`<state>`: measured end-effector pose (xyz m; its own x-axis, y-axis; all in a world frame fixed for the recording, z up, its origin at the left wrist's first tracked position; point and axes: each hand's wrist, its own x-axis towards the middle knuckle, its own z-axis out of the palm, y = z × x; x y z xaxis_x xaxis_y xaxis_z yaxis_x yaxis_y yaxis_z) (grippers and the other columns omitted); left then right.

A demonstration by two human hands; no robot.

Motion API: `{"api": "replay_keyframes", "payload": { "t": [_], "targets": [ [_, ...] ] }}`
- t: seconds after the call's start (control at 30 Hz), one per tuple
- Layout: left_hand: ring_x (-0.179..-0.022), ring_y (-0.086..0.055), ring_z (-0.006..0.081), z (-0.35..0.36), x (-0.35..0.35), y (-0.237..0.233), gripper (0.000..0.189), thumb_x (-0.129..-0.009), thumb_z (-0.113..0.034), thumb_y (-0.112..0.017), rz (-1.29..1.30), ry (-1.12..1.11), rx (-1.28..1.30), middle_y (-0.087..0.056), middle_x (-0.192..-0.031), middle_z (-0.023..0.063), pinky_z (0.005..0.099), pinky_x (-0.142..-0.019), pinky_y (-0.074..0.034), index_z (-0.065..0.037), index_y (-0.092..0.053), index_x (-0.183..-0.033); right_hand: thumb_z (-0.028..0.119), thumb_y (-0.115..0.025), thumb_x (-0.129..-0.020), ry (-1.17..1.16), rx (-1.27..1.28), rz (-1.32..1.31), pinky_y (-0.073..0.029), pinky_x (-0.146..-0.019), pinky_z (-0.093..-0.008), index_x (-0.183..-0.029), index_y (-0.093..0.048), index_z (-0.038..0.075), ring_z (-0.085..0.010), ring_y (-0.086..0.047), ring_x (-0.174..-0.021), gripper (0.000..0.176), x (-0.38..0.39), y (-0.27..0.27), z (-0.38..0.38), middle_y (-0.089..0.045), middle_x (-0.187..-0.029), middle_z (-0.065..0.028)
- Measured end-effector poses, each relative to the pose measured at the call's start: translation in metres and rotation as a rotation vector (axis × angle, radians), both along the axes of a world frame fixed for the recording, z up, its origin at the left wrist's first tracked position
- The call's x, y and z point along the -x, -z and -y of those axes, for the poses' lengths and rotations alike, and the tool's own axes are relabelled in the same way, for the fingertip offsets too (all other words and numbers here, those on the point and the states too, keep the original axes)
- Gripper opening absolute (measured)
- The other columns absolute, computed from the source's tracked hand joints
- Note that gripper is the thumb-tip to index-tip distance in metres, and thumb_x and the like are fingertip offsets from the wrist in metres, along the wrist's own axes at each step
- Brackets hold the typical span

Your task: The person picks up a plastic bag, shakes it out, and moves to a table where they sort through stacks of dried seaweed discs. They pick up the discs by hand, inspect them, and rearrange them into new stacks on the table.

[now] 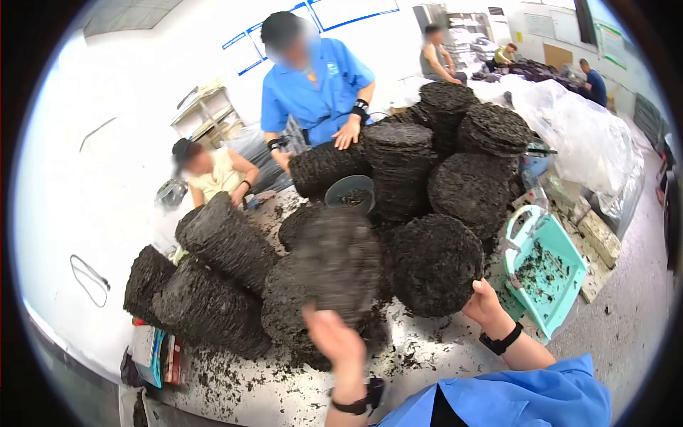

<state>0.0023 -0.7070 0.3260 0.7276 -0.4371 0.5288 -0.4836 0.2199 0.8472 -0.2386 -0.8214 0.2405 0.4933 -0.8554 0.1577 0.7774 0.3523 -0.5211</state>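
Low in the middle, my left hand [337, 343] is blurred by motion, at the lower edge of a dark round sheet [337, 260]. The sheet, also blurred, looks like dried seaweed and seems held upright with the hand around its bottom edge. My right hand [486, 306] grips the right edge of another dark round sheet [437, 265], thumb at the rim, its rough face turned towards me. Behind the left sheet lies a stack of such sheets [283, 306] on its side. More stacked sheets [472, 196] stand behind the right one.
Dark crumbs cover the white table [284, 388]. A turquoise basket [568, 299] with scraps stands right; a grey bowl [340, 191] sits among the stacks. More stacks [213, 306] lie left. Across, a person in blue [313, 92] touches a stack; another person [217, 171] sits left.
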Motion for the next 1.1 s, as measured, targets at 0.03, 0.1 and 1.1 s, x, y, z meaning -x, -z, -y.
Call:
{"api": "replay_keyframes", "payload": {
  "t": [0.03,0.1,1.1],
  "targets": [
    [-0.111,-0.053,0.0217,-0.007,-0.022,-0.017,0.045,-0.101,-0.026,-0.044,-0.177,0.073,0.158,-0.053,-0.125,0.014,0.0352,-0.1,-0.042,0.003,-0.04,-0.135,0.022,-0.073,-0.076,-0.047,-0.032,0.042,-0.042,-0.104,-0.0436,-0.135,-0.043,0.005,-0.0269,-0.053,-0.12,0.069,0.002,0.003,0.002,-0.054,-0.131,-0.0101],
    [-0.13,-0.039,0.028,-0.021,-0.06,-0.029,0.052,-0.102,-0.031,-0.042,-0.196,0.088,0.245,-0.039,-0.143,0.0168,0.0403,-0.111,-0.028,0.0,-0.033,-0.142,0.021,-0.07,-0.078,-0.101,-0.059,0.079,-0.042,-0.103,-0.0443,-0.135,-0.043,0.006,-0.0274,-0.054,-0.119,0.065,0.004,0.005,0.002,-0.055,-0.13,-0.0101],
    [-0.129,-0.042,0.0277,-0.036,-0.092,-0.04,0.047,-0.1,-0.021,-0.037,-0.146,0.191,0.279,-0.041,-0.141,0.0174,0.0422,-0.109,-0.032,0.003,-0.035,-0.14,-0.007,-0.048,-0.077,0.071,-0.282,-0.023,-0.046,-0.092,-0.0395,-0.113,-0.053,0.004,-0.025,-0.057,-0.106,0.038,0.002,0.004,0.018,-0.06,-0.111,-0.0075]
  ]
}}
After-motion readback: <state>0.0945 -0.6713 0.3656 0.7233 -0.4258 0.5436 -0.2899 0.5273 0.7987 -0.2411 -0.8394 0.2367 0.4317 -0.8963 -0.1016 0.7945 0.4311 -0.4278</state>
